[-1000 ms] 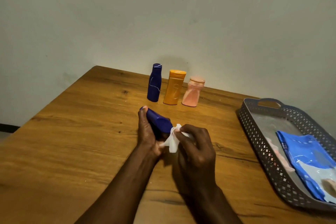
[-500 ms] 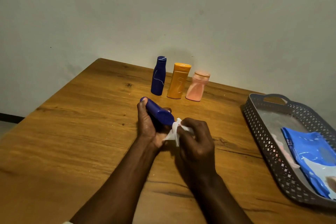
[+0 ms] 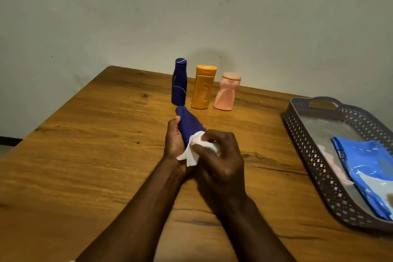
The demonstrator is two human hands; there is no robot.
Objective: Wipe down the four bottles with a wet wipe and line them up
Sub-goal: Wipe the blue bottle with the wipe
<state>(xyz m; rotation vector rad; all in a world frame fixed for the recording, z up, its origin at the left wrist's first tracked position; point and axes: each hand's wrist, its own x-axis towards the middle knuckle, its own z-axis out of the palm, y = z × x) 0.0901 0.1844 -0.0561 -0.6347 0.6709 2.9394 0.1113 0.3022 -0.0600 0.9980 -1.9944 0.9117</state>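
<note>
From the head view, the left hand (image 3: 175, 140) has its grip curled round a dark blue bottle (image 3: 189, 125), holding it tilted above the table (image 3: 85, 155) with one end pointing away towards the far wall, while the right hand (image 3: 221, 155) pinches a white wet wipe (image 3: 194, 151) against the bottle's near end. To do this step well, I would judge that the left grip should turn the bottle a little at a time so the wipe meets every side, the right hand drawing the cloth along the length towards the far end and not only rubbing one spot; the part hidden under the left palm will need a change of hold to be reached. A firm hold matters, since a damp plastic surface may slip. Three bottles stand upright in a row near the wall: a second dark blue bottle (image 3: 179, 83), an orange bottle (image 3: 203, 88) just beside it, and a pink bottle (image 3: 226, 92) at the right end, so the held one looks to be the last to join the line. At the right, a grey perforated basket (image 3: 308, 155) holds a blue wipes packet (image 3: 370, 168) and something pale pink beneath it that I cannot make out.
</note>
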